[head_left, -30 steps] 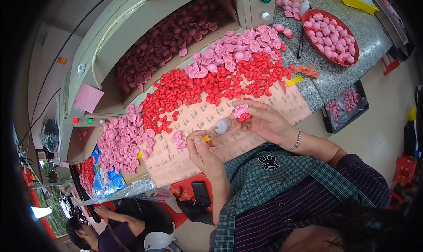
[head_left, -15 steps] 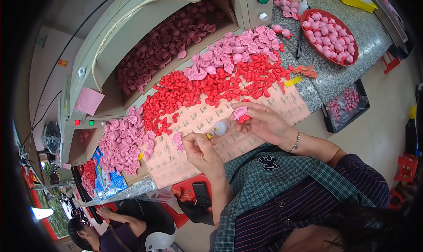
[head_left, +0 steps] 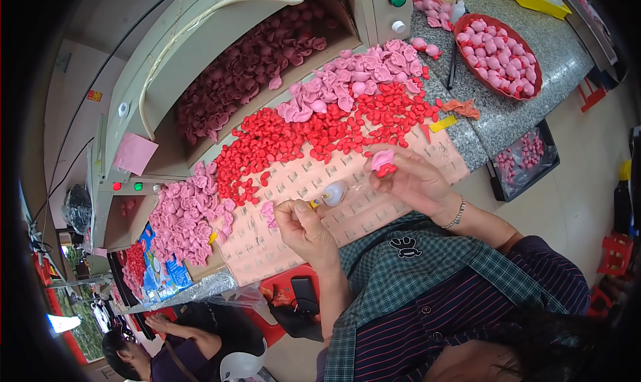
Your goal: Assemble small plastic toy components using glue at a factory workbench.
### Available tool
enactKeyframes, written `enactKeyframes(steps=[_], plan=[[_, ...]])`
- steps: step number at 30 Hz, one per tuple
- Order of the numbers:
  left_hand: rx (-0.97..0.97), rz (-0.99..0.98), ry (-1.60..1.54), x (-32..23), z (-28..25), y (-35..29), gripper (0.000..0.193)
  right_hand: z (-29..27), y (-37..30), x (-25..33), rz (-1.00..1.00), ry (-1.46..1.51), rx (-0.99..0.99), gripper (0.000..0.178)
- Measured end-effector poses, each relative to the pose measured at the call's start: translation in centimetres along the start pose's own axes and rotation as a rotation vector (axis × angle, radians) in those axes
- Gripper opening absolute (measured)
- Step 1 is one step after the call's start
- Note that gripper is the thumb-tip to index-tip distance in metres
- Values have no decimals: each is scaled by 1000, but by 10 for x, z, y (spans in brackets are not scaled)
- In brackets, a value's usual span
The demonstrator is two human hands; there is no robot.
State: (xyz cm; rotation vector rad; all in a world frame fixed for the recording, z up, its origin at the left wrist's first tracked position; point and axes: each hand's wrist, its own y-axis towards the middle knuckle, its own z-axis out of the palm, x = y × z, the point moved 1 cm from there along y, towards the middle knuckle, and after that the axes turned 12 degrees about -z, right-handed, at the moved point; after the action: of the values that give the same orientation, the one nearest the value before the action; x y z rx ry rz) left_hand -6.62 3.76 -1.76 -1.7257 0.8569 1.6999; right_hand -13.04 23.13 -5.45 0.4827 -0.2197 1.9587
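Two hands: both bare, apart from each other, raised above a pink patterned sheet (head_left: 287,245).
Left hand (head_left: 307,232): closed, gripping a yellow part (head_left: 314,204) of a small tool; the fingers cover much of it, so its full shape cannot be told.
Clear bulb (head_left: 332,194): juts from the yellow part toward the other hand without touching it; contents hard to make out.
Right hand (head_left: 420,187): thumb and fingertips pinching a pink-and-red piece (head_left: 383,161), held up over the sheet's far half; fingers hide some of its edge, and slight blur softens its detail.
Pink piece (head_left: 269,214): on the sheet, just beyond the left hand, partly covered by it.
Red pieces (head_left: 267,131): spread along the sheet's far side, overlapping too thickly to count.
Pink heaps: one (head_left: 360,75) behind the red pieces, another (head_left: 180,215) to their left.
Arched housing (head_left: 193,31): more pink pieces lie inside, dim in shadow; its top is cut off.
Red bowl (head_left: 514,96): full of pink-and-red pieces, on the grey speckled bench (head_left: 567,45).
Co-worker (head_left: 183,355): lower left, cut off by the dark rim.
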Motion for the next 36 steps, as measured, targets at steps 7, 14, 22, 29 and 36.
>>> enactKeyframes(steps=[7, 14, 22, 29, 36], plan=[[2, 1, 1, 0, 0, -1, 21, -27, -8, 52, -266, 19, -247, 47], [-12, 24, 34, 0, 0, -2, 22, -51, -11, 62, -324, 8, -156, 48], [7, -6, 4, 2, -2, -3, 20, -50, -10, 59, -324, -10, -159, 49], [2, -29, 22, -1, -2, -4, 20, -51, -10, 59, -320, -9, -141, 50], [-43, -71, -20, -3, -6, -5, 21, -49, -9, 60, -325, -3, -143, 46]])
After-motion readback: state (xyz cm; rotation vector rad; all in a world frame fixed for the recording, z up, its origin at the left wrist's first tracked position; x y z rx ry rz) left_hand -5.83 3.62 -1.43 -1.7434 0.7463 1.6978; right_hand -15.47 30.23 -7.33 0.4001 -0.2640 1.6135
